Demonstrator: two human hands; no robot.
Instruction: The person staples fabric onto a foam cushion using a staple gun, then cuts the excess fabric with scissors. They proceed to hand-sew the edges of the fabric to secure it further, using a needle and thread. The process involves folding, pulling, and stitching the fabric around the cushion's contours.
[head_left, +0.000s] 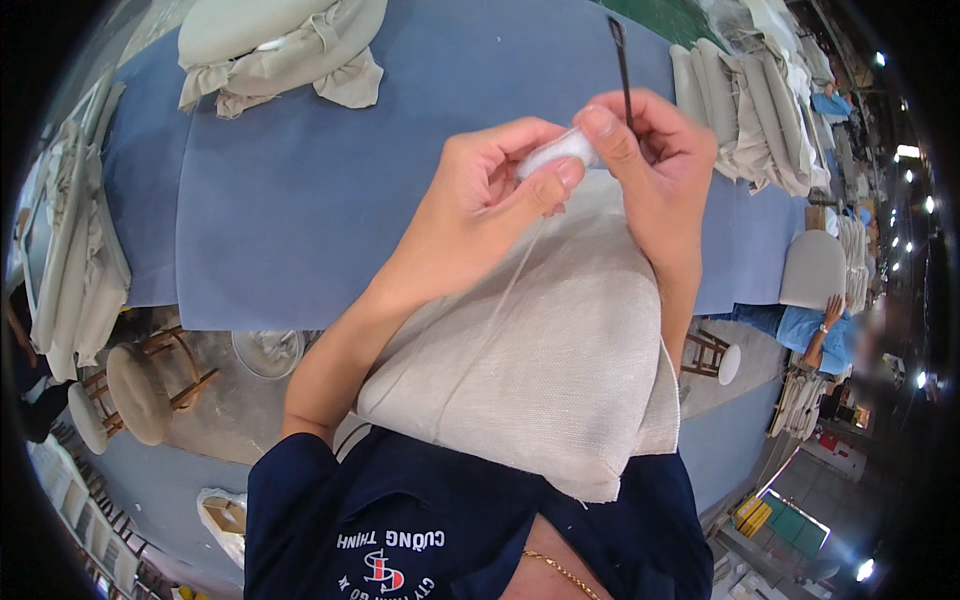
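Note:
My left hand (500, 185) is closed round a small, rounded white bundle (552, 154) that looks like wound thread. My right hand (660, 150) pinches the near end of that bundle. A long dark needle-like tool (624, 70), looped at its upper end, stands up out of my right hand; its lower end is hidden by the fingers. Below both hands lies a beige woven fabric piece (540, 370), sewn like a cover and bulging over my lap. A thin pale thread (505, 290) runs from near my left fingers down across the fabric.
A blue-grey table (300, 220) lies ahead. Beige padded pieces (290, 60) are piled at far left, with more stacks (75, 230) at the left edge and covered cushions (750, 110) at far right. Stools (145, 390) stand lower left. Another person (825, 335) handles a cushion at right.

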